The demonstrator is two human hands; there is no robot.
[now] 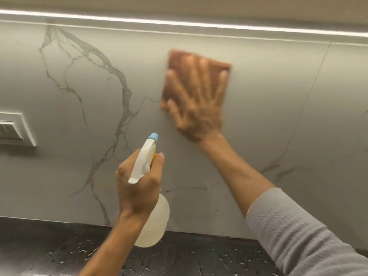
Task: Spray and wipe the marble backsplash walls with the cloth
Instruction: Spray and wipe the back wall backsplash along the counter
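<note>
The grey marble backsplash (79, 136) with dark veins fills the view. My right hand (197, 104) presses an orange-brown cloth (177, 62) flat against the wall high up, fingers spread and straight; the hand and cloth are motion-blurred. Below and to the left, my left hand (137, 188) grips the neck of a translucent spray bottle (153, 222) with a white trigger head and a blue nozzle (154, 137) pointing at the wall. One finger lies along the front of the trigger head.
A black speckled countertop (59, 250) runs along the bottom. A white switch plate (16, 128) is mounted on the wall at the left edge. An LED strip (179, 22) glows under the cabinet above. A thin panel seam (310, 96) runs down the wall at right.
</note>
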